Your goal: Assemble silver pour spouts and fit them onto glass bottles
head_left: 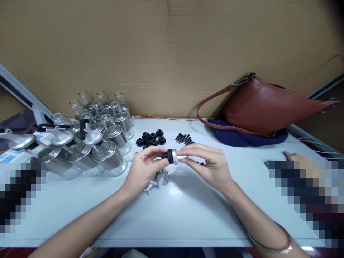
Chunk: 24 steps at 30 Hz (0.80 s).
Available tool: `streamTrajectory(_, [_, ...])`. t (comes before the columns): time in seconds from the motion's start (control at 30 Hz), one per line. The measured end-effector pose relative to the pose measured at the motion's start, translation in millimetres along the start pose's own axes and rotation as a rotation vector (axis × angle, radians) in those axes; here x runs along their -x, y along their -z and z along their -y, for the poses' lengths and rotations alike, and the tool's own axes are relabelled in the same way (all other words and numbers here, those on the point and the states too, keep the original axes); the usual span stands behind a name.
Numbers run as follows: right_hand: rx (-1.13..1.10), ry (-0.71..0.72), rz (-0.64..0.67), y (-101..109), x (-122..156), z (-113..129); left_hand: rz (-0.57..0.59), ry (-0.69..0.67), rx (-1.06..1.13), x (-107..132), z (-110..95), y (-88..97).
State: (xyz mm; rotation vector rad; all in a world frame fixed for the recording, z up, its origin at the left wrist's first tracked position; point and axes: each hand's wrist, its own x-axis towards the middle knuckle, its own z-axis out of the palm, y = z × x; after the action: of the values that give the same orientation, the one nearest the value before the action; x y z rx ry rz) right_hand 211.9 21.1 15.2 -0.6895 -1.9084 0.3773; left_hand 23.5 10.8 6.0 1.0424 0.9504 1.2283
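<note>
Above the middle of the table, my left hand (141, 168) pinches a ribbed black rubber stopper (170, 156) from the left. My right hand (211, 165) grips the stem of a silver metal lid (175, 157) between thumb and fingers. Lid and stopper touch face to face, held sideways; how deeply they are joined I cannot tell. Below my left hand lie loose silver metal parts (162, 178), partly covered by it. A cluster of black rubber stoppers (153, 135) sits just behind. Short black handle-like pieces (184, 138) lie beyond my right hand.
At left stand several glass jars with metal sleeves (108, 159), some topped by silver lids (62, 136). A power strip (10, 156) lies beside them. Back right, a brown leather bag (252, 104) rests on dark blue cloth (242, 139). Another person's hand (294, 157) is at far right.
</note>
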Motion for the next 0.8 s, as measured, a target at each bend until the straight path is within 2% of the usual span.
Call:
streamTrajectory(0.2, [0.0,-0.049,0.011,1.3,-0.2,2.1,-0.011,-0.105,-0.042,1.6,-6.1,-3.9])
streamTrajectory(0.5, [-0.052,-0.302,0.097,0.7,2.9,4.0,0.021,-0.227,-0.152,5.4,-4.9,-2.8])
streamTrajectory(0.8, [-0.374,-0.671,0.388,5.1,0.6,6.4,0.065,-0.293,-0.299,9.6,-4.4,-2.1])
